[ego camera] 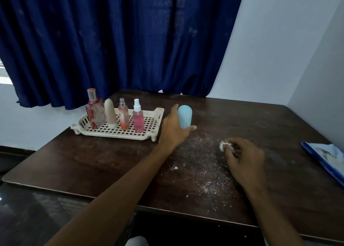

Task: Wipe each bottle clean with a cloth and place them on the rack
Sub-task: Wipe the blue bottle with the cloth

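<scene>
A dark blue curtain (121,41) hangs behind the far edge of a dark wooden table (93,162). A cream perforated rack (157,115) sits far left on it, and a blue packet (327,158) lies at the right edge. The left hand (173,128) wraps the light blue bottle (184,115), which stands upright just right of the rack, with the thumb across its near base and the fingers up its left side. The right hand (245,158), nearer and to the right, pinches a small white cloth (225,145) in curled fingertips. Four bottles stand upright in the rack: red (95,113), beige (110,113), orange (123,117) and pink (138,118). White crumbs (204,162) speckle the table between the hands.
</scene>
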Demonstrator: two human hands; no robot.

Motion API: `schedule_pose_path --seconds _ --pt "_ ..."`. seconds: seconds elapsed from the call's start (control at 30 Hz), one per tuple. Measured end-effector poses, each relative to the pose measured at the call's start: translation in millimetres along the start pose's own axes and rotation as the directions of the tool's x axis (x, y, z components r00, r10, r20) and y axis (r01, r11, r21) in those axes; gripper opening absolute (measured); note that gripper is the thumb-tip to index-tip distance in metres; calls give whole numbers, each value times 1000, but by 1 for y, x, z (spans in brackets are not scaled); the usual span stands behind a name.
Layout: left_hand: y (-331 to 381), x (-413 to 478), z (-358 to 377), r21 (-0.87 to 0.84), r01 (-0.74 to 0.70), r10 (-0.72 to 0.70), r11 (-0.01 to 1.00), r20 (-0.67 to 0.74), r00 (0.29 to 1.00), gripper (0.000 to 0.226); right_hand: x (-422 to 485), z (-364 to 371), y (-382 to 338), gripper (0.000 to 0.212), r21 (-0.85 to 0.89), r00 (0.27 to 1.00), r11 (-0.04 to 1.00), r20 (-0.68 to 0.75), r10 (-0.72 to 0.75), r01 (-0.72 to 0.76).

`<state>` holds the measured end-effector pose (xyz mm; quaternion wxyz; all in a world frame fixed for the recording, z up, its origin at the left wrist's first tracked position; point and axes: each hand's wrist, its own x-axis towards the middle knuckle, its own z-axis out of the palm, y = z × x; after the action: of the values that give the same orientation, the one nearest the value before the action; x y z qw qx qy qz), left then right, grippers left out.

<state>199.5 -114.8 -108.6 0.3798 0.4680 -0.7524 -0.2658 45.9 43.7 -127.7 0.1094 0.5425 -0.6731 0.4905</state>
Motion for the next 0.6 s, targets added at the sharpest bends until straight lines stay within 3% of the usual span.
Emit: schedule_pose_path --seconds 0.23,0.37,0.43,0.5,0.6 --pt "5 0 13 -24 66 -69 998 -161 985 72 1 1 2 14 12 1000 1000 -14 4 -4" --pt "16 8 21 -235 17 -30 972 -49 998 58 0 1 1 17 26 999 1000 -50 -4 5" --pt "24 11 28 -487 143 -81 862 146 986 50 0 0 1 17 26 997 1000 -70 10 -8" --pt "33 11 36 -698 287 -35 656 352 935 46 1 -1 2 18 4 996 1000 -89 23 -23" --pt "42 9 47 -778 397 49 487 478 877 40 1 -1 4 19 -22 990 999 -137 40 -43"
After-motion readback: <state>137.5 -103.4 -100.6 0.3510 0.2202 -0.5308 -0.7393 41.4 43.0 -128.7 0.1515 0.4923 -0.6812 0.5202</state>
